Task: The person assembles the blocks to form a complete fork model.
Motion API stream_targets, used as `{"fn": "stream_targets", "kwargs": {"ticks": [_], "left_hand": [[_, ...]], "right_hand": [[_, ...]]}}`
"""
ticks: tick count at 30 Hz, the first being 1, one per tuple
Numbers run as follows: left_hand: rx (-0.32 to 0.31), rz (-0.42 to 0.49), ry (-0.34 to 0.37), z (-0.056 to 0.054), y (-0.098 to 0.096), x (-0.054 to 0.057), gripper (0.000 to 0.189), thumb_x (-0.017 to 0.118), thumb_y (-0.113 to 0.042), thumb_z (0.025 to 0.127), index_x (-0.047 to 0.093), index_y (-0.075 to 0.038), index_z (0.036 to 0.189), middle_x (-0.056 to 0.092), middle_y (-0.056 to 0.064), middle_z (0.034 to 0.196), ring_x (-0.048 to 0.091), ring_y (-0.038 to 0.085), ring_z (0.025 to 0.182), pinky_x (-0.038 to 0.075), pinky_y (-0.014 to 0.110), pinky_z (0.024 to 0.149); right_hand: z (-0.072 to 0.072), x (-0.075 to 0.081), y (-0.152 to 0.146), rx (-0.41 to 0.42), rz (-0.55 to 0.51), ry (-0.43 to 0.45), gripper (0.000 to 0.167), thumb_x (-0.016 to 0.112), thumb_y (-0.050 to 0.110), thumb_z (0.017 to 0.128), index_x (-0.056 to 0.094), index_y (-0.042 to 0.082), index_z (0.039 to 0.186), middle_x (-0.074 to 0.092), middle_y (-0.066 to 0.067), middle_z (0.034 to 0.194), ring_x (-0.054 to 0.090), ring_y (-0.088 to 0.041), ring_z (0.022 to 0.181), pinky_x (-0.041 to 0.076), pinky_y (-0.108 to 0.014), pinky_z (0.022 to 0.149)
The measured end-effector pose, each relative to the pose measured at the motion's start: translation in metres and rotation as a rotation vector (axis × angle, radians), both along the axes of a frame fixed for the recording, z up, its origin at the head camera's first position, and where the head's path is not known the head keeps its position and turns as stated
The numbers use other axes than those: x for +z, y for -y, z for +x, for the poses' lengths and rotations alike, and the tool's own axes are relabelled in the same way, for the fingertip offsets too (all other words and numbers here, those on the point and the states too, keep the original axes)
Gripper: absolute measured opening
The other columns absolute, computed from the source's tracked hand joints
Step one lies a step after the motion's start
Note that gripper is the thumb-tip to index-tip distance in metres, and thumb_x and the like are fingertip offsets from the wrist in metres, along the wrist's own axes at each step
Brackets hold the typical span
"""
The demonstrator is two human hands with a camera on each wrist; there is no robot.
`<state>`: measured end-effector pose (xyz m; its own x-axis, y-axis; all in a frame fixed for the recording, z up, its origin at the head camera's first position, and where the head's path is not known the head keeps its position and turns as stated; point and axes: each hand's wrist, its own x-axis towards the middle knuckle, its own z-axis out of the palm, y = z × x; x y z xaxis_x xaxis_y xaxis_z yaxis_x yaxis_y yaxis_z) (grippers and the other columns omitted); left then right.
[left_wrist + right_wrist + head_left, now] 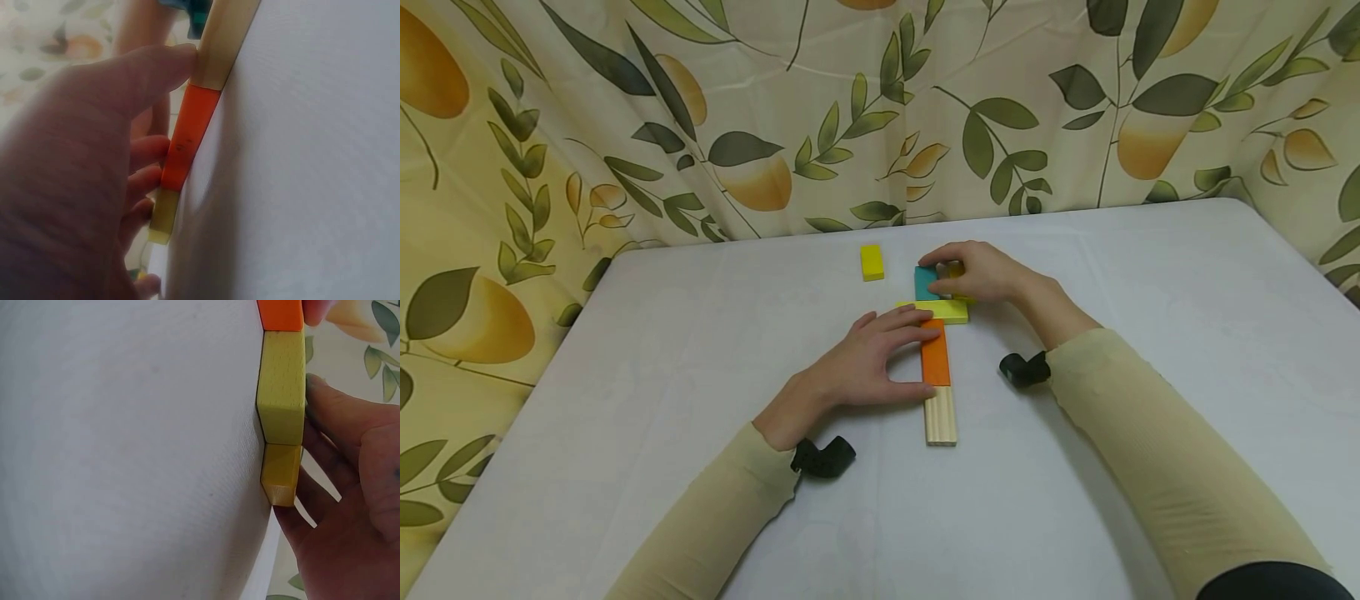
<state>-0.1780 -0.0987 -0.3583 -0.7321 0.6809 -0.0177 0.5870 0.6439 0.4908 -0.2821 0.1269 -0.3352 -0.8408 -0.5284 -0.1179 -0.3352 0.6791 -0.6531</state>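
Note:
In the head view, several wooden blocks form a cross-like line: a plain wood block (941,421), an orange block (936,358), a light yellow-green block (951,312) lying crosswise, and a teal block (926,285) beyond it. My left hand (868,362) rests along the line, its thumb where orange meets plain wood and its fingertips on the orange and yellow-green blocks. With thumb and index finger, my right hand (992,273) holds the teal block. Under that hand a darker yellow block (281,465) is partly hidden, standing against the yellow-green block.
A separate yellow block (872,262) lies on the white-covered table (685,358), left of the teal block. A leaf-and-fruit patterned curtain (842,125) hangs behind the table's far edge. Black wrist devices (824,457) sit by both sleeves.

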Motion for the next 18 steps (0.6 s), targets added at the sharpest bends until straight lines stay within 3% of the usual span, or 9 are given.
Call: {"fn": "stream_targets", "kwargs": {"ticks": [18], "left_hand": [[-0.004,0.004,-0.002,0.0006,-0.0002,0.0012,0.069,0.071,-0.049,0.09,0.051,-0.022,0.15,0.035,-0.002,0.16,0.019,0.014,0.15,0.011,0.054,0.12]], "right_hand": [[0.0001,0.0006,-0.0006,-0.012,0.02,0.02,0.046,0.068,0.018,0.097,0.06,0.009,0.141,0.051,-0.017,0.147,0.042,-0.035,0.134,0.028,-0.055,0.115]]}}
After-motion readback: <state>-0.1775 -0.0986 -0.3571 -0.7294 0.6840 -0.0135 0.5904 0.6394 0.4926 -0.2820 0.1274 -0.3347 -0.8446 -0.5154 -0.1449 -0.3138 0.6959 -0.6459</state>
